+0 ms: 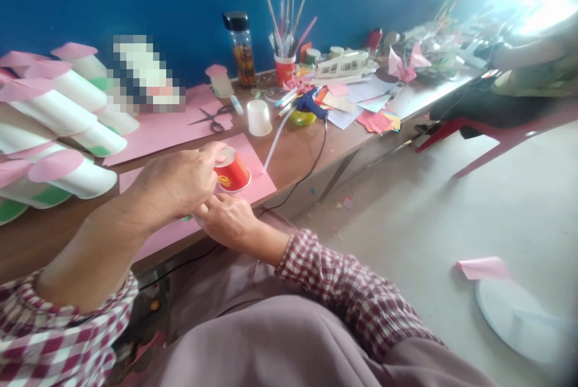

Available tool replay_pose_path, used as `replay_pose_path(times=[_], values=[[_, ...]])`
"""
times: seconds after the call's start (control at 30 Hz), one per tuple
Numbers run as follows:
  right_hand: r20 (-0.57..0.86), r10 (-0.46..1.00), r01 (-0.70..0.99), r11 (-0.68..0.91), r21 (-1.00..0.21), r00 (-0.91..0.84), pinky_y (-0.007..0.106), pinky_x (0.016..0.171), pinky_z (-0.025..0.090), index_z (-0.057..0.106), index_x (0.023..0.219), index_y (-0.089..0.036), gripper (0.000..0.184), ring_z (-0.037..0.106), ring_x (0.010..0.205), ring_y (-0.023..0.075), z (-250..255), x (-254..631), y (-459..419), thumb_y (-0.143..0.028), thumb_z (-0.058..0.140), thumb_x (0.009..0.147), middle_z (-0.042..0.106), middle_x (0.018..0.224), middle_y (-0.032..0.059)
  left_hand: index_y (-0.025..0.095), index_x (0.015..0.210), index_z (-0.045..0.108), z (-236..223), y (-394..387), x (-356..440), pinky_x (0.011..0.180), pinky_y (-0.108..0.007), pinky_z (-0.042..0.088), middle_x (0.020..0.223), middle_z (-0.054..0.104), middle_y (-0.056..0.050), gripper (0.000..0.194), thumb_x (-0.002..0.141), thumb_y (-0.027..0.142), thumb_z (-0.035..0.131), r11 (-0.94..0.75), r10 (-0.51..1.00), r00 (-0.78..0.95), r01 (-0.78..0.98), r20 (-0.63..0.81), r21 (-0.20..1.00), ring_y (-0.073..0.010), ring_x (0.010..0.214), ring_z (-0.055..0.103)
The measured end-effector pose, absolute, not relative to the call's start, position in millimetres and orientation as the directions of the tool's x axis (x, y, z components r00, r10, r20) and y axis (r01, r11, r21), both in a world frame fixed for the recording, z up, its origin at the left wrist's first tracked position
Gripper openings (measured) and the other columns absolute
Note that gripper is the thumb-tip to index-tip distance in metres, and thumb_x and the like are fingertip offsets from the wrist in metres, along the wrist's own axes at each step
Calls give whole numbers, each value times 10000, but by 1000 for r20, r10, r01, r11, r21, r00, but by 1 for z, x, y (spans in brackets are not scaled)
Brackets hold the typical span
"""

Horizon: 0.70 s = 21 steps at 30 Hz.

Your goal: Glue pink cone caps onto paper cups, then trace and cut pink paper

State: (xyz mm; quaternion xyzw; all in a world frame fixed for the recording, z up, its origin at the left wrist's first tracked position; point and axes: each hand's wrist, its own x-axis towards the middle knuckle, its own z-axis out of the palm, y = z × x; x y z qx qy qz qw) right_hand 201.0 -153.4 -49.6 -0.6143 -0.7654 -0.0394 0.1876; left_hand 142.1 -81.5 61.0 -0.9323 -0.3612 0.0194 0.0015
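My left hand (180,179) is closed, its fingers curled beside a red paper cup (237,171) that stands upside down on a pink sheet (253,152). Just below it, my right hand (228,215) is closed too, its fingertips meeting the left hand's. What lies between the fingers is hidden; a small bit of green (187,218) shows by the right fingertips. Whether the left fingers touch the cup I cannot tell. Beyond the cup are a white paper cup (259,118), black scissors (214,118) and a blue glue gun (311,103) with a long white glue stick in it.
White paper tubes with pink cone tops (67,116) are piled at the left. A lidded bottle (241,50) and a red cup of sticks (285,68) stand by the wall. Coloured papers (379,121) lie farther right. The glue gun's cord (311,167) hangs over the edge. Another person's arm (528,53) shows far right.
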Motion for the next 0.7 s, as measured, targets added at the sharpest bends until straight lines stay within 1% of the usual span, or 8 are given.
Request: replay_pose_path(times=[0.07,0.13,0.27,0.47,0.6,0.7], values=[[329,928,955,243,-171,-177,275,533,469,539,1081,-204,309,621,758,179,-49,202,-153,-260,245,1003,642,927,48,186,1278,453,61,-81,142,626,-338,459,863,707,-94,448,838,189,367,-748,661,748,653,-52,-117,-284,740,667],[323,929,954,246,-174,-181,271,527,466,537,1077,-205,299,622,762,178,-49,203,-153,-244,251,1001,645,929,40,183,1314,412,60,-81,142,606,-324,453,866,709,-90,479,836,186,371,-754,651,757,637,-55,-160,-279,737,671],[335,924,951,253,-179,-183,272,504,457,540,1061,-199,283,626,764,181,-51,204,-152,-225,265,996,649,928,28,199,1326,395,61,-82,144,608,-321,455,888,713,-86,494,833,170,363,-739,664,747,649,-35,-182,-282,767,680],[329,926,948,257,-188,-186,269,505,457,527,1076,-204,256,626,739,176,-52,203,-150,-226,288,990,648,901,23,229,1306,408,61,-84,145,641,-338,466,949,707,-84,469,842,192,352,-711,698,714,681,-59,-176,-283,794,680],[341,923,947,257,-195,-180,276,504,453,530,1053,-185,257,620,751,182,-54,203,-150,-219,284,985,637,888,38,213,1300,404,59,-82,142,612,-309,452,892,707,-69,483,819,180,394,-732,671,739,649,-56,-207,-262,760,682],[350,920,949,253,-188,-176,280,494,445,524,1036,-171,233,618,741,186,-55,204,-152,-198,301,974,632,853,41,196,1301,395,58,-81,140,568,-297,435,921,703,-77,495,808,198,439,-770,620,784,598,-38,-221,-261,741,679]])
